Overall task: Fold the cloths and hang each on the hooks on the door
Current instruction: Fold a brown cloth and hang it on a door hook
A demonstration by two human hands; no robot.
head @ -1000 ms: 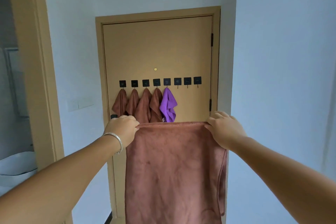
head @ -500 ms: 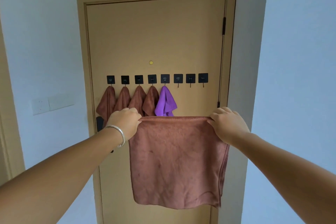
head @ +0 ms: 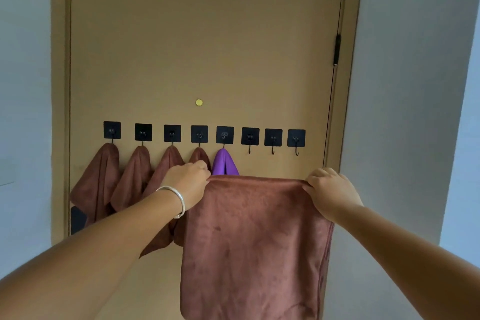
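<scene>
Over the last second the person has closed on the door; the left hand and right hand still pinch the folded brown cloth by its top corners, fingers curled. The cloth hangs below the fingers, and the first free hook sits just above them, so hanging appears next.

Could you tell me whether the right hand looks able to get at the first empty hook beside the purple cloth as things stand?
Probably yes. The first empty hook hangs bare above the brown cloth, up and left of the right hand, with nothing between them; but that hand grips the cloth's top corner.
</scene>
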